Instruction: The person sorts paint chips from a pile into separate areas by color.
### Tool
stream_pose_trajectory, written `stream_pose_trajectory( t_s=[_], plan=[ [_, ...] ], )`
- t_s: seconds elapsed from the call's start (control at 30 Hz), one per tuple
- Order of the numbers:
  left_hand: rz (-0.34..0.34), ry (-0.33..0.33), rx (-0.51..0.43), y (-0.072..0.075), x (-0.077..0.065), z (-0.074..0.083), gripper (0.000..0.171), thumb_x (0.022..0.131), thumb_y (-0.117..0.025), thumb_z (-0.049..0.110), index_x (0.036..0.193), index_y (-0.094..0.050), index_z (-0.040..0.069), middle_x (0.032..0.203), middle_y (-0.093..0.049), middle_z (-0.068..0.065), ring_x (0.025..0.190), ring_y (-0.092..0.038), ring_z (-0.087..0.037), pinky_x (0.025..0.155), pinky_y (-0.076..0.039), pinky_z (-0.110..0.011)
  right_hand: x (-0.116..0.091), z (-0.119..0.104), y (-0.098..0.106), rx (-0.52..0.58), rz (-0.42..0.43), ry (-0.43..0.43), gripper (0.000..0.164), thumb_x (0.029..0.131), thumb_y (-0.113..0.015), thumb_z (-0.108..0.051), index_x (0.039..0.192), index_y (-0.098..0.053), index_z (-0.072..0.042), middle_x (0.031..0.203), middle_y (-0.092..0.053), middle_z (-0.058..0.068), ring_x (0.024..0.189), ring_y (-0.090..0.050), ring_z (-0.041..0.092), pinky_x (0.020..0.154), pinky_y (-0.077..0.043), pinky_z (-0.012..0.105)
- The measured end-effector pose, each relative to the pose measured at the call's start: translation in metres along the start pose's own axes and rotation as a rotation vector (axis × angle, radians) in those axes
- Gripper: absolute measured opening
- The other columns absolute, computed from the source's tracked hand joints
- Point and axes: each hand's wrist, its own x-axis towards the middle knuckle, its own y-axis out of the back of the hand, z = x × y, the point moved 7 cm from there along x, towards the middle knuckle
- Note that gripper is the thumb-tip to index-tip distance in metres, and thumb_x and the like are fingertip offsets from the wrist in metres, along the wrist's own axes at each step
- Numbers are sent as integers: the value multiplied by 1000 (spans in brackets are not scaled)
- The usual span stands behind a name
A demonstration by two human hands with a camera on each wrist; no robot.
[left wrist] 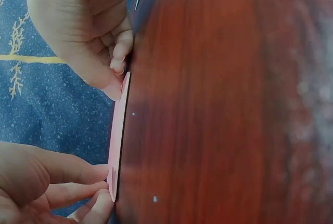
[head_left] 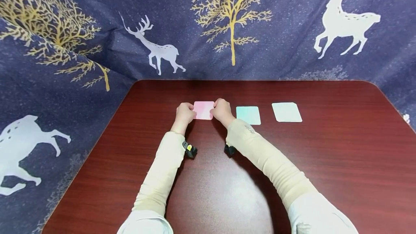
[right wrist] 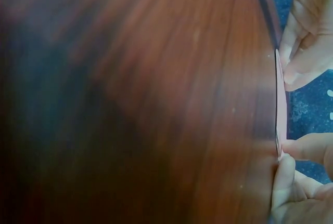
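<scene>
In the head view, a pink square sheet (head_left: 203, 110) lies at the far side of the table, between both hands. My left hand (head_left: 184, 113) pinches its left edge with thumb and fingers. On the opposite edge, the right hand (head_left: 222, 110) pinches it the same way. The left wrist view catches the pink sheet (left wrist: 118, 130) nearly edge-on, low against the tabletop, its ends bent up slightly at the fingers. From the right wrist, the pink sheet (right wrist: 281, 107) is a thin strip, with the right hand (right wrist: 307, 182) at its near end.
To the right of the right hand lies a light blue square sheet (head_left: 248, 115), and beyond it a pale whitish one (head_left: 287, 112). All rest on a glossy red-brown wooden table (head_left: 325, 161). A dark blue cloth (head_left: 201, 57) with deer and trees hangs behind the far edge.
</scene>
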Motion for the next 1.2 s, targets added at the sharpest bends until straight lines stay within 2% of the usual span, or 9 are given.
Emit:
stream_pose_trajectory(
  t_s=[0.17,0.33,0.43,0.53,0.77,1.0,1.1,1.2],
  plan=[
    [-5,-24,19,2,1,4,30,83,-60,9,110,-66,-3,112,-66,-19,111,-53,-36,93,-47,-39,1,2,2,31,32,24,16,80,-64,-8,94,-63,0,91,-69,13,92,-60,28,81,-50,32],
    [-10,-37,17,5,0,11,29,86,-60,12,109,-65,-5,112,-65,-20,113,-53,-36,95,-46,-39,-2,6,10,113,42,23,22,88,-63,-17,102,-64,0,90,-72,16,71,-67,21,71,-53,28],
    [-12,-51,17,8,-4,18,31,88,-59,15,112,-63,-4,114,-64,-20,113,-54,-35,96,-46,-39,-5,7,20,155,38,7,23,90,-62,-17,104,-62,1,94,-71,17,67,-68,21,69,-56,29],
    [-4,-82,35,11,-8,28,31,88,-59,17,111,-63,-4,113,-65,-19,111,-56,-35,97,-45,-39,-7,8,32,155,54,8,24,91,-62,-17,106,-61,1,97,-70,18,71,-69,25,74,-56,33],
    [9,-132,32,14,-15,49,29,87,-61,17,107,-65,-3,109,-66,-19,109,-57,-35,96,-45,-39,-17,12,63,39,39,-17,27,93,-59,-22,110,-61,-1,102,-67,16,88,-65,27,86,-52,38],
    [-49,-156,-7,1,-23,74,32,89,-62,23,111,-65,-1,113,-66,-16,108,-58,-32,94,-46,-37,-24,26,95,30,19,-37,31,94,-56,-22,114,-59,1,119,-59,17,107,-58,32,91,-49,45],
    [-98,-145,-13,-9,-28,85,34,90,-61,25,114,-63,1,114,-65,-14,95,-59,-24,85,-51,-33,-27,32,105,12,18,-44,33,94,-55,-23,116,-58,2,121,-58,19,108,-57,33,91,-49,45],
    [-147,-107,-48,-19,-32,92,36,91,-61,25,119,-60,2,117,-63,-14,80,-58,-22,73,-56,-36,-31,37,111,8,8,-58,35,94,-56,-24,118,-56,2,122,-57,19,110,-55,34,93,-48,45]
  ],
)
